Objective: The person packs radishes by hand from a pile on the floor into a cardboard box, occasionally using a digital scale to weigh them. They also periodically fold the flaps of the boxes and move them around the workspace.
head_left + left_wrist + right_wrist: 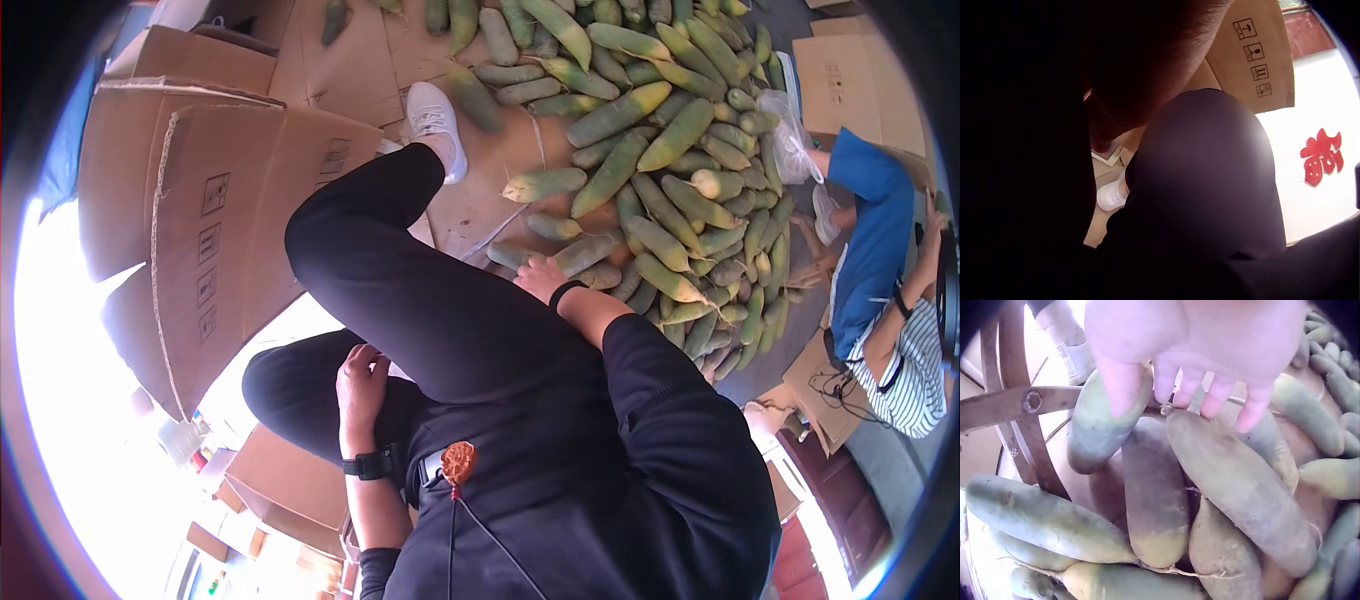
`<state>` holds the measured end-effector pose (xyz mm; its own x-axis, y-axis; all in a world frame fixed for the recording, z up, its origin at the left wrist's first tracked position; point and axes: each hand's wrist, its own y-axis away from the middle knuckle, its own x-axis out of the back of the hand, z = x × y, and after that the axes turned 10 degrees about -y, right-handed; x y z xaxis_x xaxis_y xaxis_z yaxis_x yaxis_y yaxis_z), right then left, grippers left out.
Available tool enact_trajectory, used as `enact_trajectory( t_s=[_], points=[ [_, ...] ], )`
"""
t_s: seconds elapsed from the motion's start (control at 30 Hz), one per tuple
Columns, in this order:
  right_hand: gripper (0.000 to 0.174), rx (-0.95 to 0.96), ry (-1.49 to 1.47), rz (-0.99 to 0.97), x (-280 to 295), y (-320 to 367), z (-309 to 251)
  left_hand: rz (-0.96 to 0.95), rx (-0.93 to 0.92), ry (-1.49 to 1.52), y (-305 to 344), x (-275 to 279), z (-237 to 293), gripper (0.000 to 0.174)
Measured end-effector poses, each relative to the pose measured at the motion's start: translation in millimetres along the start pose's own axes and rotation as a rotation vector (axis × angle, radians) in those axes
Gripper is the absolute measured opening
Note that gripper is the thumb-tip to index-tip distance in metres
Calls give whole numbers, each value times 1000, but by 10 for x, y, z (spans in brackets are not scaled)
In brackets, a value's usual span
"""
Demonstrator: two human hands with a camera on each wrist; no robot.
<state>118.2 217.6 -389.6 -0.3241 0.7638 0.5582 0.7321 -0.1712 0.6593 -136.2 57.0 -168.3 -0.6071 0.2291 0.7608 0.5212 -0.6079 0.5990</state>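
Note:
Long green radishes (610, 175) lie in a large heap on cardboard. My right hand (540, 278) is at the near edge of the heap. In the right wrist view that hand (1197, 344) reaches in from the top, fingers extended and slightly spread. Its thumb overlaps a pale green radish (1110, 422), and the other fingertips lie over the upper end of a larger, dirt-dusted radish (1241, 487). My left hand (362, 385) is beside my bent leg, fingers loosely curled and holding nothing. Deep shadow covers most of it in the left wrist view.
A tall open cardboard box (215, 200) stands to the left, another carton (290, 490) below it. Crossed brown bars (1035, 403) stand beside the radishes. At right sits another person in blue trousers (870, 230), near a clear plastic bag (785, 135).

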Motion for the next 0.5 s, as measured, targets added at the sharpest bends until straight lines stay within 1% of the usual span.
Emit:
enact_trajectory(
  t_s=[0.13,0.2,0.23,0.3,0.33,0.43,0.5],
  points=[
    [21,14,27,-45,158,-79,-11,-4,2,21,21,22,5,17],
    [17,-67,-2,-60,248,-119,-5,10,-10,10,5,24,8,16],
    [17,-65,0,-64,256,-135,17,3,5,21,13,42,35,16],
    [16,-104,12,-1,331,-185,68,4,23,36,2,47,44,16],
    [16,-99,17,1,385,-216,97,9,17,33,-1,41,30,15],
    [15,-164,-28,21,402,-146,181,-6,17,22,-21,37,19,14],
    [16,-131,20,68,381,-60,241,-24,8,14,-63,17,12,14]
  ],
)
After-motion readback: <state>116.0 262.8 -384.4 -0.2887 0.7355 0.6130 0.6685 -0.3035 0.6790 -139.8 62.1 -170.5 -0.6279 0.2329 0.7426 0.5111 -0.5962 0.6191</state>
